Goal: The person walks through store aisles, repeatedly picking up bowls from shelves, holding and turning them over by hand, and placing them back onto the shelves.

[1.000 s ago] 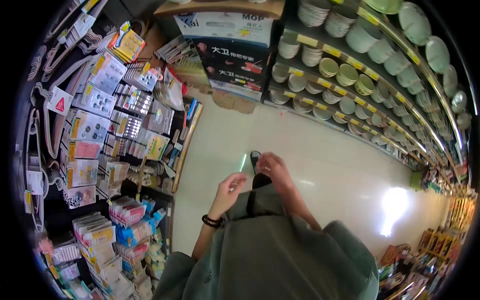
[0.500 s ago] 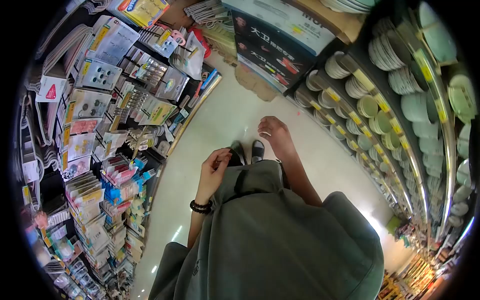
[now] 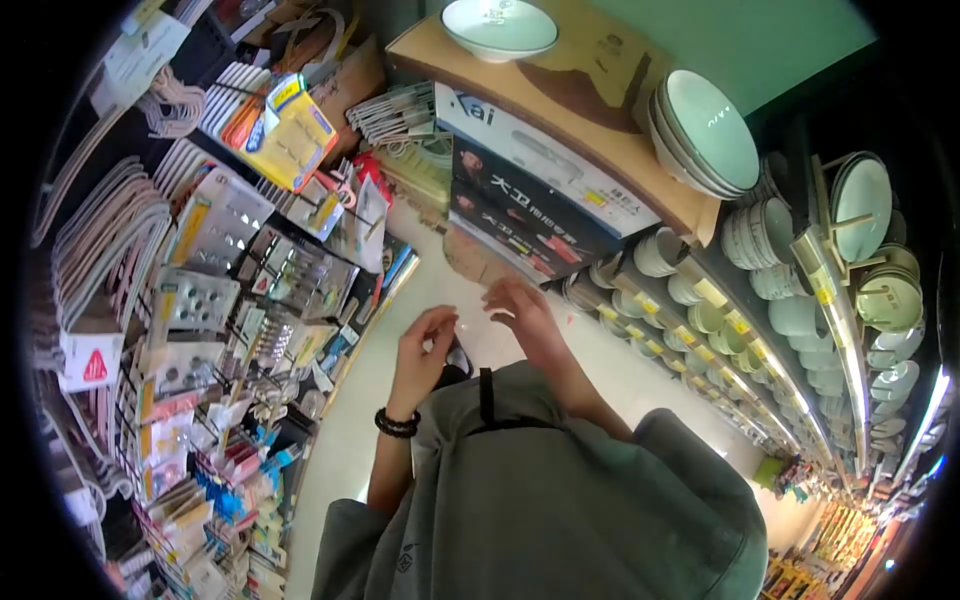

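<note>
My left hand (image 3: 424, 350) hovers in front of my waist with its fingers loosely curved and a gap at the thumb; nothing shows in it. A dark beaded bracelet (image 3: 397, 424) circles that wrist. To its right, my right hand (image 3: 522, 312) is held up at about the same height, fingers bent and apart, with no object visible in it. The two hands do not touch each other. Both are over the aisle floor, away from the goods. Beyond them stands a stack of printed boxes (image 3: 520, 195).
Packaged hooks and small goods hang on a rack (image 3: 200, 300) at the left. Shelves of stacked bowls (image 3: 765, 235) run along the right. On the top carton (image 3: 560, 85) are a shallow bowl (image 3: 500, 28) and a bowl stack (image 3: 705, 135). Pale floor (image 3: 345, 430) lies between.
The view has tilted up, bringing the carton top and its bowls into sight. My hands have come closer together, the right one moving left and lower in the view.
</note>
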Motion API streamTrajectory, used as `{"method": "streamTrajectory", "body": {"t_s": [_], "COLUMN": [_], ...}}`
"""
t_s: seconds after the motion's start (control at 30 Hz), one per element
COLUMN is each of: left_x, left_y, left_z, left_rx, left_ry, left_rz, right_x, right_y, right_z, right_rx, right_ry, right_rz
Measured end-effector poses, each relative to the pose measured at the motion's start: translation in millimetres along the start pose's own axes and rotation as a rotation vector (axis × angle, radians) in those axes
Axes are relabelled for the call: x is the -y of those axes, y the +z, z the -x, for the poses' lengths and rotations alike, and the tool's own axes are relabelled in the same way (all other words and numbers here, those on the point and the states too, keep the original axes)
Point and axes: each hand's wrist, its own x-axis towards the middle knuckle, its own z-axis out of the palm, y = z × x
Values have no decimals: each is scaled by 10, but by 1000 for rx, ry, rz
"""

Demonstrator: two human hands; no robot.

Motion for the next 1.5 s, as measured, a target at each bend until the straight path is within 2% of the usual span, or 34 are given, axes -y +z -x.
{"method": "streamTrajectory", "body": {"t_s": [0.27, 0.4, 0.47, 0.5, 0.6, 0.73, 0.8, 0.9, 1.0, 1.03, 1.07, 1.13, 1.17, 1.2, 1.27, 1.37, 1.47, 1.5], "left_x": [-646, -975, -1004, -1030, -1190, -1283, -1291, -1524, -1357, -1254, -1281, -1435, -1465, -1469, -1475, -1425, -1362, -1300], "left_y": [-181, -166, -186, -187, -193, -161, -62, -17, 20, 16, -3, -19, -53, -100, -196, -319, -445, -487], "left_z": [-1113, -1582, -1881, -2035, -2483, -3099, -3383, -3664, -3817, -3842, -3766, -3418, -3247, -3062, -2652, -1953, -1244, -1011], "left_rx": [-52, -41, -63, -75, -123, -177, -276, -128, -103, -132, -171, -243, -236, -241, -265, -372, -459, -464], "left_ry": [242, 301, 365, 374, 371, 396, 406, 329, 373, 448, 430, 394, 425, 470, 553, 510, 514, 525], "left_rz": [33, 36, 34, 54, 88, 197, 221, 355, 418, 355, 298, 185, 179, 92, -84, -235, -272, -243], "right_x": [765, 1357, 1660, 1786, 2104, 2491, 2554, 2574, 2528, 2505, 2453, 2456, 2446, 2502, 2471, 2324, 1973, 1847], "right_y": [555, 681, 675, 651, 573, 440, 431, 451, 495, 506, 421, 604, 692, 1019, 1261, 1614, 1841, 1974], "right_z": [-645, -1030, -1314, -1449, -1886, -2299, -2460, -2597, -2652, -2656, -2694, -2537, -2483, -2291, -2173, -1990, -1818, -1707], "right_rx": [32, -29, -307, -266, -336, -276, -273, -212, -175, -167, -132, -109, -193, -374, -273, -172, 171, 216], "right_ry": [-427, -707, -802, -857, -949, -705, -707, -554, -526, -542, -532, -443, -412, -342, -507, -486, -359, -250], "right_rz": [-76, 41, 121, 20, -51, -224, -218, -187, -181, -194, -184, -391, -329, -322, -274, -166, -80, -108]}}
